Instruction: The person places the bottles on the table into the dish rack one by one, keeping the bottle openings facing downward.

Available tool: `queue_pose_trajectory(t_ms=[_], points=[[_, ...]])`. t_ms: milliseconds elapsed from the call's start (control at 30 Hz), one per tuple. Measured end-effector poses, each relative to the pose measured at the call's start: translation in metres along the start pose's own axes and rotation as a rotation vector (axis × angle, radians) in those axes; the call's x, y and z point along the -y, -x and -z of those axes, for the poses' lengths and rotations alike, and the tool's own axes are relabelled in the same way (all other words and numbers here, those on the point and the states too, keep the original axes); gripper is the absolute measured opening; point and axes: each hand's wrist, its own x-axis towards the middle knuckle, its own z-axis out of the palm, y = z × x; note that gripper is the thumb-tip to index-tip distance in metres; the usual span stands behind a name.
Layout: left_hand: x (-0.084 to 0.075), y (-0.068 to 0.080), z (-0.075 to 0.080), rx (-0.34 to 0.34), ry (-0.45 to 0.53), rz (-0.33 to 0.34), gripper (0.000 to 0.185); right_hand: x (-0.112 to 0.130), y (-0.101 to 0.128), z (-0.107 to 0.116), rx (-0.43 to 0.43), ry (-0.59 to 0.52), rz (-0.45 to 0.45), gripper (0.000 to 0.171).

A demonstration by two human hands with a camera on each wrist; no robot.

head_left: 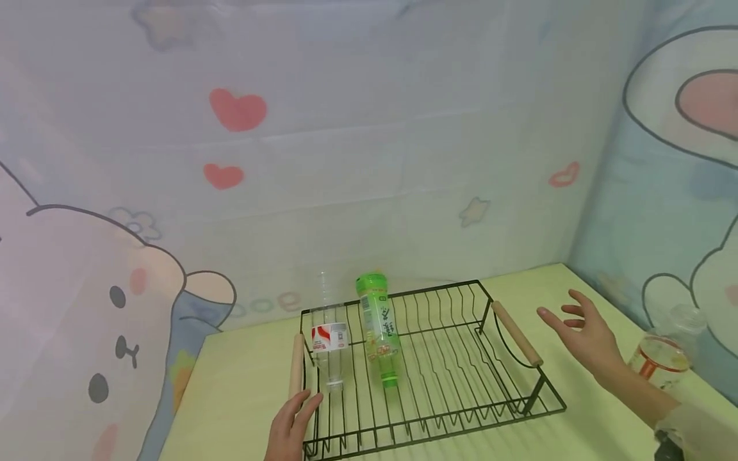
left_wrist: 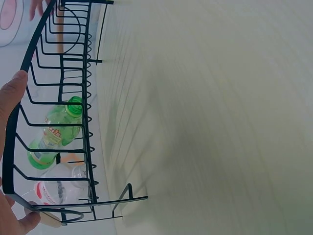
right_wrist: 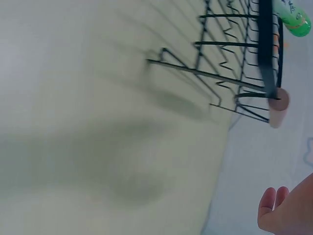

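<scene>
**Hands at both ends of the wire rack**

The left hand [head_left: 291,428] is at the near-left corner of the black wire rack [head_left: 461,358]. Its fingers [head_left: 304,410] are nearly straight and close together, and they touch the rack's rim just below the left wooden handle [head_left: 296,365]. In the left wrist view the fingertips lie along the rim wire; whether the thumb curls under it I cannot tell, because the hand is cut off at the picture's edge.

The right hand [head_left: 582,336] is in the air beside the right wooden handle [head_left: 516,333], near it but apart, w/ fingers spread and relaxed, holding nothing. The right wrist view shows only fingertips at the corner, and it is blurred.

The rack stands on the pale green tabletop [head_left: 242,397], toward the back edge. Two bottles lie in it, in the left half, caps toward the near side: a clear bottle [head_left: 330,349] w/ a red-and-white label, and just beside it a green bottle [head_left: 378,326] w/ a green label. The writing on both labels is too small to read.

At the right edge of the tabletop stands another clear bottle [head_left: 663,358] w/ an orange-red label, partly hidden behind the right forearm; brand not readable.
</scene>
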Motion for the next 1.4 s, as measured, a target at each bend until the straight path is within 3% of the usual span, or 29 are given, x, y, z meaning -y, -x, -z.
queue_pose_trajectory(t_ms=[267, 500, 767, 967, 1167, 1267, 1400], points=[[0.006, -0.002, -0.010, -0.068, 0.014, -0.080, 0.080, -0.046, 0.041, 0.017, 0.012, 0.029, -0.081, 0.089], [0.003, -0.004, -0.012, -0.057, 0.030, -0.032, 0.079, -0.076, 0.065, 0.033, 0.028, 0.056, -0.177, 0.091], [0.004, -0.005, -0.014, -0.061, 0.041, -0.017, 0.077, -0.100, 0.080, 0.050, -0.167, 0.064, -0.193, 0.077], [0.007, -0.005, -0.015, -0.089, 0.028, -0.026, 0.072, -0.109, 0.078, 0.061, -0.329, 0.040, -0.232, 0.075], [0.006, 0.001, -0.005, -0.080, -0.040, -0.011, 0.059, -0.117, 0.063, 0.067, -0.452, 0.005, -0.272, 0.091], [0.009, 0.002, 0.002, -0.032, -0.059, -0.018, 0.058, -0.121, 0.056, 0.069, -0.469, -0.009, -0.264, 0.101], [0.017, 0.004, 0.011, 0.049, -0.088, -0.017, 0.056, -0.129, 0.047, 0.070, -0.428, -0.045, -0.236, 0.110]])
